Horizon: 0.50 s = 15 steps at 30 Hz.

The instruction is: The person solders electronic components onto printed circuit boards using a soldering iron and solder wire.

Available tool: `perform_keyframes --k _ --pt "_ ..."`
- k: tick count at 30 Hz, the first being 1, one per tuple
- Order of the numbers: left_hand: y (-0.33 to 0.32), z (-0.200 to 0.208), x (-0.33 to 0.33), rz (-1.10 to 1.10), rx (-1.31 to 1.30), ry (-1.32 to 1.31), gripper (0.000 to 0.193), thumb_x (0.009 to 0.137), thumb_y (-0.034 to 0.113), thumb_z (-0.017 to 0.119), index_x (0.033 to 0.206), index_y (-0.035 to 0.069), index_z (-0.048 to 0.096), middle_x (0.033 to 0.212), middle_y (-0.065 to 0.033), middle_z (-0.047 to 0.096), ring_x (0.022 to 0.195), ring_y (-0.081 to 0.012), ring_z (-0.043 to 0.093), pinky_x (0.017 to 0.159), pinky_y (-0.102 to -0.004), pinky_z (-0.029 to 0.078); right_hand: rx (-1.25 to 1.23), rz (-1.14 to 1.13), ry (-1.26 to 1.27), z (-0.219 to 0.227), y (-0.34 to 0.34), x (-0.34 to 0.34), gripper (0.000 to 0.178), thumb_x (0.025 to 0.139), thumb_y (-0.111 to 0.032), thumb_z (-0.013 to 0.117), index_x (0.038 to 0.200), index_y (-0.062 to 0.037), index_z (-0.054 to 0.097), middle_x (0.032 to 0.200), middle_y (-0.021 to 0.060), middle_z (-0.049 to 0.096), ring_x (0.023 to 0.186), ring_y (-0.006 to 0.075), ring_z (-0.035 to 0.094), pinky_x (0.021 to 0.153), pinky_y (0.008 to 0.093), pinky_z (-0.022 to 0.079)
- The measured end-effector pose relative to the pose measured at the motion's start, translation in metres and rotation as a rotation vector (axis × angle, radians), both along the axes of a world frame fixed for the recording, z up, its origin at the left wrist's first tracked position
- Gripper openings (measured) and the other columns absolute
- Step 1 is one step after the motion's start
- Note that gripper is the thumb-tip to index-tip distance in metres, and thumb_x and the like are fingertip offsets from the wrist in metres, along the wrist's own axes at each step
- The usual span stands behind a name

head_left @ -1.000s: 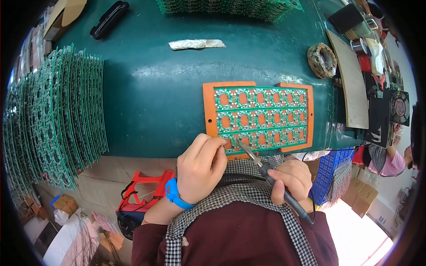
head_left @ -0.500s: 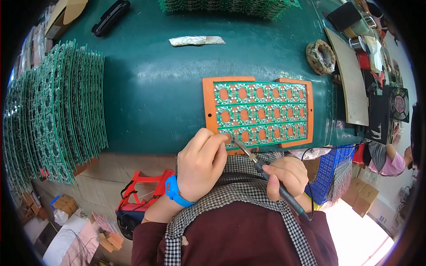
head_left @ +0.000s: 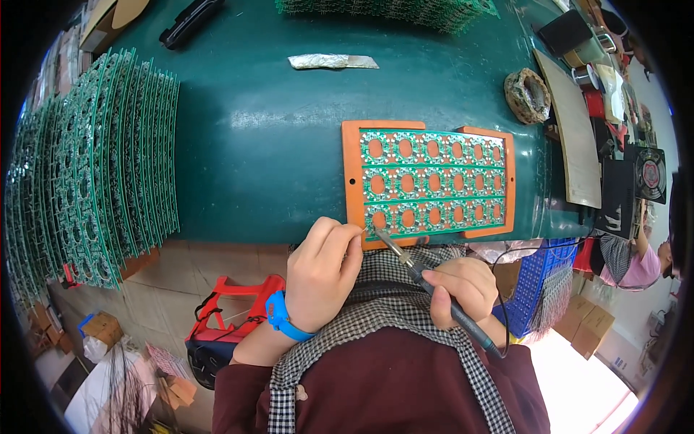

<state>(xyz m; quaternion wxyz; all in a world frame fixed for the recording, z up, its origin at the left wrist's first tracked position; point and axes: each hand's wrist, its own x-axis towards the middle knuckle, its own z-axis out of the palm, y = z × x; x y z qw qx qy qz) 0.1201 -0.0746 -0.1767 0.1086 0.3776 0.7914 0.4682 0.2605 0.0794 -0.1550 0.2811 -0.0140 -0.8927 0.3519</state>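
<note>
My right hand (head_left: 464,291) is wrapped round the handle of a soldering iron (head_left: 468,327). The iron's metal tip reaches the lower left cell of a green circuit board panel (head_left: 419,168), which has rows of oval openings. That panel lies in an orange frame-like holder (head_left: 352,155) near the table's front edge. Just left of the iron's tip, my left hand (head_left: 322,269) has its thumb and fingers pinched together at the holder's lower left corner. Anything between those fingertips is too small or hidden to make out.
Upright green circuit panels (head_left: 94,173) stand packed at the left, with more boards (head_left: 390,11) at the far edge. Foil-wrapped strip (head_left: 332,62), hollow brown dish (head_left: 527,95) and a flat board (head_left: 570,130) lie beyond the holder. The iron's cable (head_left: 506,318) runs at the right.
My left hand has drawn back slightly left, off the panel's lower left corner. The iron's tip stays at that corner cell. The whole view has shifted slightly.
</note>
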Motion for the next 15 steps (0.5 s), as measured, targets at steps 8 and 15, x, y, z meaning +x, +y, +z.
perform_keyframes --k 8,15 --pt "-0.001 0.005 -0.006 0.012 -0.003 0.038 0.013 0.077 -0.005 0.066 0.089 0.000 0.062 0.078 -0.0082 0.056 0.061 -0.0198 0.057 0.053 -0.0308 0.045 0.027 -0.026 0.038 -0.002 0.003 0.002 0.017 0.070 -0.003 0.061 0.086 -0.0001 0.066 0.066 0.0052 0.061 0.054 0.0187 0.061 0.050 0.0274 0.049" --pt "0.005 0.009 -0.013 0.048 -0.015 -0.005 0.014 0.075 -0.005 0.066 0.086 0.001 0.059 0.081 -0.0100 0.059 0.064 -0.0243 0.061 0.053 -0.0316 0.048 0.004 -0.014 0.005 0.002 0.009 -0.002 0.015 0.071 -0.003 0.060 0.083 -0.0001 0.066 0.067 0.0055 0.062 0.054 0.0187 0.061 0.051 0.0286 0.051"
